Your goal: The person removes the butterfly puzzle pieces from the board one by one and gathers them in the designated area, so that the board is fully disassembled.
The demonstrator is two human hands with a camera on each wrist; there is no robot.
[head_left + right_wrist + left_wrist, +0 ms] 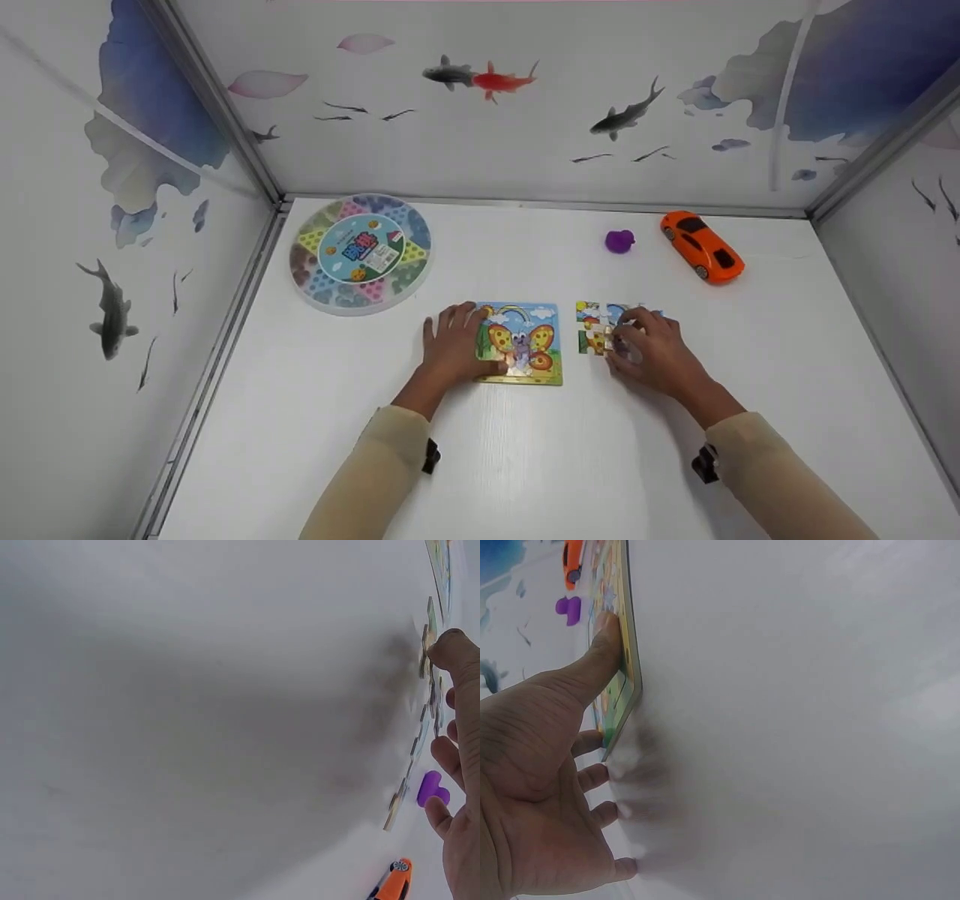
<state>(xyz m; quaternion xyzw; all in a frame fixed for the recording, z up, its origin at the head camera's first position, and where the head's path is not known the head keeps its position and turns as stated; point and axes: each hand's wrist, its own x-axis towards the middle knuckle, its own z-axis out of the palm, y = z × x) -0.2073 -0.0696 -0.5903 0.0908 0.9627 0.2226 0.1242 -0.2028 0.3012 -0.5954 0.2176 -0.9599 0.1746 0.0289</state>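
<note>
A square butterfly puzzle board (536, 337) lies flat on the white table. My left hand (454, 346) rests over its left side, fingers spread and thumb (604, 645) on its lower part. To the right lie several jigsaw pieces (588, 311) laid close together, with parts of the same sort of picture. My right hand (660, 356) is over them, thumb and fingertips pinching a puzzle piece (424, 651) that stands tilted in the right wrist view. The hand covers the pieces on the right of the group.
A round Chinese checkers box (416, 277) sits at the back left of the table. Behind the pieces are a small purple duck-like toy (619, 241) and an orange toy car (701, 247). Walls with painted fish enclose the table at the back and sides.
</note>
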